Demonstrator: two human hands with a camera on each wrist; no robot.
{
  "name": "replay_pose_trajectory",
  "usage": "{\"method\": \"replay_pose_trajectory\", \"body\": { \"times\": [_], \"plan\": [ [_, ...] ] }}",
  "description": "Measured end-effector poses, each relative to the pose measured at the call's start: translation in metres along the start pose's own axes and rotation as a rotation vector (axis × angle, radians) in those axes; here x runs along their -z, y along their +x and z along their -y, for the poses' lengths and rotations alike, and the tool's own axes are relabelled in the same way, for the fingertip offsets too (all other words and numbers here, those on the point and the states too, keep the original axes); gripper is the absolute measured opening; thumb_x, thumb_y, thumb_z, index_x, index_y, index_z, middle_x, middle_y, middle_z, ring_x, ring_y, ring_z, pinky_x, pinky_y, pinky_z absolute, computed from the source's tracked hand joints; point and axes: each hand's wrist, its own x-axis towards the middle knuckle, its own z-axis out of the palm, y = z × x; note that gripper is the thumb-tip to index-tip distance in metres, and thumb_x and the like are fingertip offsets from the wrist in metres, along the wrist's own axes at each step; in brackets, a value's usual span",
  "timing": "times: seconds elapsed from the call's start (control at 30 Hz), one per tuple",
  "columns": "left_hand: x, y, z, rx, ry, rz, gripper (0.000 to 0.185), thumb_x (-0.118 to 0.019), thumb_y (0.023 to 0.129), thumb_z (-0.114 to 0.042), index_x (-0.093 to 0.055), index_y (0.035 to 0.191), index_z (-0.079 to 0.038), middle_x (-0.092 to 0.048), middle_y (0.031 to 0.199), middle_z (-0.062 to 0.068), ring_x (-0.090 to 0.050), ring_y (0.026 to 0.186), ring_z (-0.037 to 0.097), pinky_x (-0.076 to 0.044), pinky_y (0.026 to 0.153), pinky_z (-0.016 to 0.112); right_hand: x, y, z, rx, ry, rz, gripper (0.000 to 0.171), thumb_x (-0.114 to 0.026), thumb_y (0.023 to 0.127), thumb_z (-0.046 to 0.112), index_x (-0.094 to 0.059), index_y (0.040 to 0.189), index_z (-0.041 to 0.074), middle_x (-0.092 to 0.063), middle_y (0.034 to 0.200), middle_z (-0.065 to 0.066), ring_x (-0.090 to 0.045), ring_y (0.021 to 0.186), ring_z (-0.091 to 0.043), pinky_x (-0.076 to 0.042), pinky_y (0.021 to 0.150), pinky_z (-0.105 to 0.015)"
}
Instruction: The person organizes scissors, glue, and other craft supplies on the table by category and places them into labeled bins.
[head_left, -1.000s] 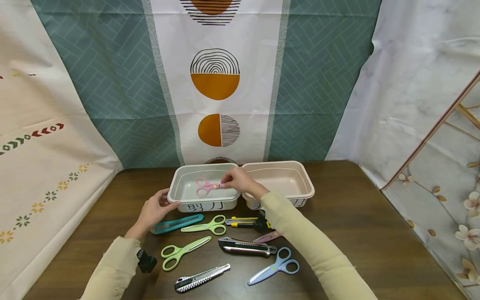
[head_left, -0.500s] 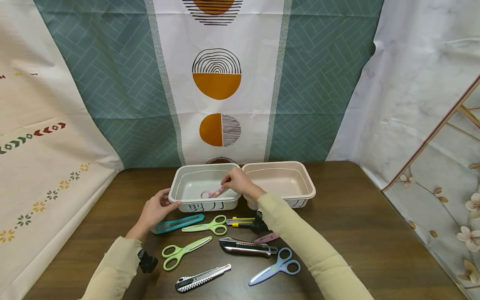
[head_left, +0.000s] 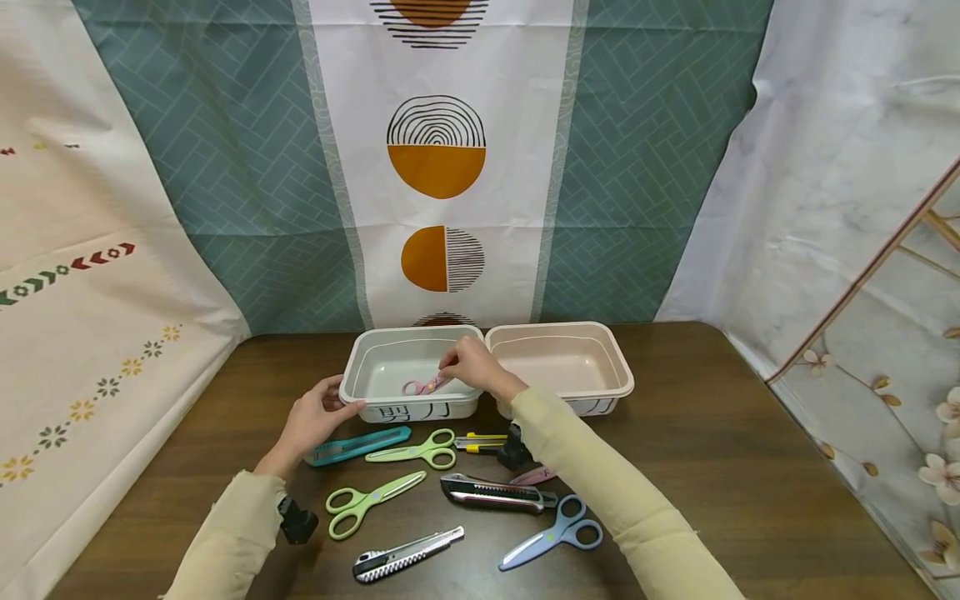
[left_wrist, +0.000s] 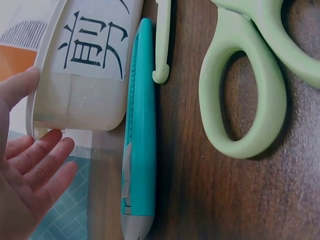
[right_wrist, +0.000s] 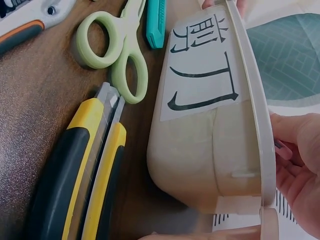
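Steady the near-left corner of the labelled grey bin with the left hand, fingers relaxed and apart. The right hand pinches the pink scissors, low inside that bin; lower them flat onto the floor before unpinching, clear of the far pink bin.

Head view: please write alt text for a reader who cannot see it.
The right hand lowers pink scissors into the left bin, whose corner the left hand touches. Before the bins, scissors and utility knives lie scattered on the wooden table.
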Motion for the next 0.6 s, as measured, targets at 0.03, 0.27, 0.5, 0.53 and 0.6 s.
{"method": "replay_pose_trajectory", "body": {
  "times": [0.03, 0.27, 0.5, 0.53, 0.6],
  "plan": [
    [0.0, 0.0, 0.0, 0.001, 0.0, 0.0, 0.062, -0.068, 0.082, -0.03, -0.044, 0.127, 0.005, -0.06, 0.103, 0.02, -0.059, 0.09, 0.029, -0.049, 0.074, 0.04, 0.0, 0.0, 0.0, -0.004, 0.006, 0.003, 0.008, -0.069, 0.078, 0.005, -0.072, 0.083, 0.0, -0.069, 0.079, -0.007, -0.06, 0.075, -0.016, -0.045, 0.063, -0.02],
    [-0.001, 0.0, 0.0, 0.001, 0.007, -0.001, 0.061, -0.068, 0.082, -0.03, -0.044, 0.127, 0.004, -0.06, 0.103, 0.019, -0.059, 0.09, 0.029, -0.049, 0.073, 0.039, -0.001, 0.001, -0.005, 0.052, 0.055, 0.04, 0.024, -0.068, 0.081, 0.008, -0.067, 0.099, -0.007, -0.068, 0.094, -0.015, -0.064, 0.084, -0.021, -0.049, 0.07, -0.023],
    [-0.001, 0.001, -0.002, 0.0, -0.002, -0.001, 0.062, -0.068, 0.081, -0.03, -0.045, 0.127, 0.004, -0.061, 0.103, 0.019, -0.06, 0.09, 0.029, -0.049, 0.072, 0.037, 0.012, -0.007, -0.003, 0.078, 0.092, 0.111, 0.045, -0.066, 0.084, 0.023, -0.057, 0.118, -0.005, -0.059, 0.118, -0.015, -0.054, 0.11, -0.026, -0.042, 0.092, -0.036],
    [-0.001, 0.001, -0.001, 0.003, -0.001, 0.0, 0.062, -0.068, 0.081, -0.03, -0.045, 0.127, 0.004, -0.061, 0.103, 0.019, -0.059, 0.09, 0.029, -0.049, 0.072, 0.037, 0.015, -0.008, -0.002, 0.08, 0.101, 0.12, 0.045, -0.065, 0.084, 0.024, -0.057, 0.119, -0.005, -0.058, 0.119, -0.015, -0.053, 0.111, -0.026, -0.041, 0.093, -0.037],
    [0.0, 0.001, -0.001, 0.004, 0.0, -0.001, 0.061, -0.068, 0.081, -0.03, -0.045, 0.127, 0.004, -0.061, 0.103, 0.019, -0.059, 0.09, 0.029, -0.049, 0.072, 0.037, 0.019, -0.011, 0.0, 0.093, 0.117, 0.134, 0.046, -0.065, 0.085, 0.024, -0.056, 0.12, -0.004, -0.057, 0.121, -0.016, -0.052, 0.113, -0.028, -0.04, 0.094, -0.038]
  ]
}}
